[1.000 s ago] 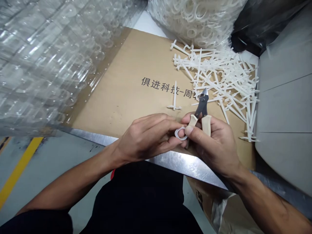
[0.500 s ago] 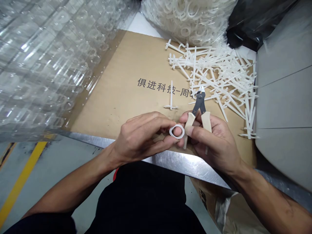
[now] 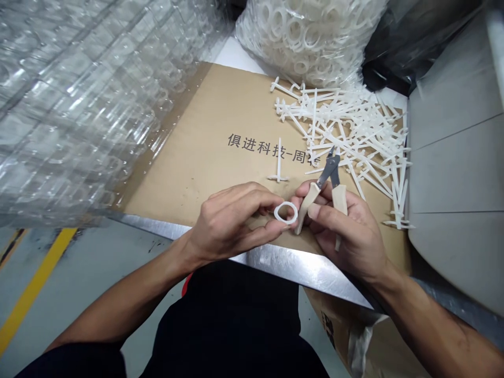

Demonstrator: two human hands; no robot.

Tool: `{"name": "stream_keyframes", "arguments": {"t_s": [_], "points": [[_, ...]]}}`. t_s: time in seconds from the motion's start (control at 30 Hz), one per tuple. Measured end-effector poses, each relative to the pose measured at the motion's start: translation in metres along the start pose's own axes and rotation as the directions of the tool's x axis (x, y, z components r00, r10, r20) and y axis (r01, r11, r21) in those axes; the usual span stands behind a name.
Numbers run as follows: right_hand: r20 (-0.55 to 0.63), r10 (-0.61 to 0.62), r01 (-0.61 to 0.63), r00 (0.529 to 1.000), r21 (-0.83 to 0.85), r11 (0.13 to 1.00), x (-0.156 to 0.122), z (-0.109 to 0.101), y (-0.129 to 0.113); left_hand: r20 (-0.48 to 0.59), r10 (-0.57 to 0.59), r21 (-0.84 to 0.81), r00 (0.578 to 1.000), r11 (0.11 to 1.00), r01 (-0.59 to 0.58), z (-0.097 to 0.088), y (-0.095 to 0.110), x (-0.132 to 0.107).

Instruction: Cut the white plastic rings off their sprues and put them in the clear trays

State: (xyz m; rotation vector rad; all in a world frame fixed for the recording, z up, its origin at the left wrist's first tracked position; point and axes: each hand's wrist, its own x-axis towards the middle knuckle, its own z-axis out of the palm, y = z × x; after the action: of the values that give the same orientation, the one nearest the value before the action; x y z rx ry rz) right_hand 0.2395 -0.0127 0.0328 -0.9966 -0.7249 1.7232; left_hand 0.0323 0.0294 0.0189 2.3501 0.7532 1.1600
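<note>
Between the thumb and fingers of my left hand [image 3: 236, 223] is a small white plastic ring [image 3: 276, 216], its opening turned toward me. My right hand [image 3: 348, 231] is wrapped round a pair of side cutters [image 3: 329, 170] with cream handles and dark jaws pointing away from me. The fingers of my right hand come close to the ring's right side; whether they touch it I cannot tell. Just beyond the ring, one white plastic sprue [image 3: 279, 163] lies alone on the cardboard [image 3: 189, 168]. A heap of similar sprues [image 3: 354, 126] spreads past the cutters.
A clear plastic bag of pale rings [image 3: 311, 42] stands at the back. Layered clear packaging [image 3: 90, 105] fills the left side. A grey bin-like wall [image 3: 452, 173] borders the right. The metal table edge [image 3: 299, 268] runs in front of my body.
The cutters have tilted a little to the right in my right hand. My left hand still holds the ring in nearly the same spot. The whole view has shifted slightly.
</note>
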Motion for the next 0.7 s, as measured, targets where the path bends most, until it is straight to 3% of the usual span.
{"name": "stream_keyframes", "arguments": {"t_s": [0.3,0.7], "points": [[-0.066,-0.118,0.112,0.991,-0.095,0.989,0.0042,-0.0041,-0.0026,-0.079,0.051,0.057,0.996,0.997,-0.047,0.0008,-0.0038,-0.003],[-0.068,-0.109,0.1,0.992,-0.124,0.987,0.0049,-0.0046,-0.0028,-0.095,0.143,0.147,0.985,0.981,-0.128,0.0007,-0.0038,-0.0047]]}}
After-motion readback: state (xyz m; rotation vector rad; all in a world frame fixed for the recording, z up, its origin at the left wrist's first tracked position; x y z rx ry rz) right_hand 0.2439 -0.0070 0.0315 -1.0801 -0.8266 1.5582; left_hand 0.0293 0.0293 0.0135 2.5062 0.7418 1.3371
